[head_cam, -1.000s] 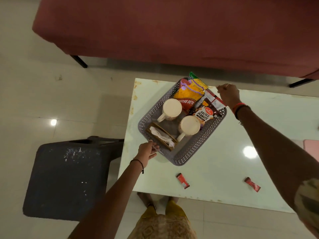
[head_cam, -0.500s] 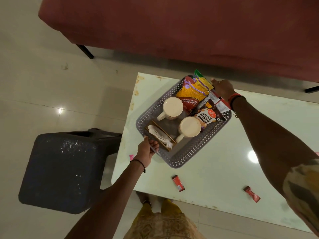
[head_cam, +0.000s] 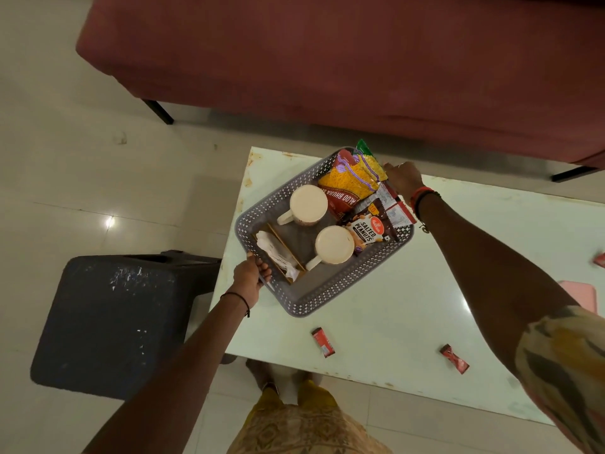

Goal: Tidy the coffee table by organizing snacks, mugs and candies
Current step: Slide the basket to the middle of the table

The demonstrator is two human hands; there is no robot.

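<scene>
- The right hand (head_cam: pixel 404 178) is now sitting at the far corner of the basket (head_cam: pixel 324 304), tight against the top of the yellow snack packet (head_cam: pixel 352 185). A second ago it was hovering further along, over the red-and-white packet (head_cam: pixel 391 204).
- The left hand (head_cam: pixel 250 276) is still gripping the near-left rim, fingers (head_cam: pixel 264 268) curling over the edge beside the wooden holder (head_cam: pixel 278 253) with its white paper.
- With a hand at each of two opposite corners, the basket is looking ready to be lifted or turned. For now it seems to be resting on the counter (head_cam: pixel 409 306).
- Both cream mugs (head_cam: pixel 308 204) and the peanut packet (head_cam: pixel 368 229) are sitting inside the basket, so snacks and mugs are looking sorted.
- The candies are lagging: a red candy (head_cam: pixel 323 341) and a second red candy (head_cam: pixel 455 358) are lying loose near the counter's front edge, well apart and outside the basket.
- The right hand's fingers are disappearing behind the hand itself, so there is no telling whether they are gripping the rim, pinching a packet or only touching.
- At the right border a red scrap (head_cam: pixel 600 258), possibly another candy, is being cut off.
- A pink flat thing (head_cam: pixel 577 294) is peeking out beside the right arm, too little of it showing to name.
</scene>
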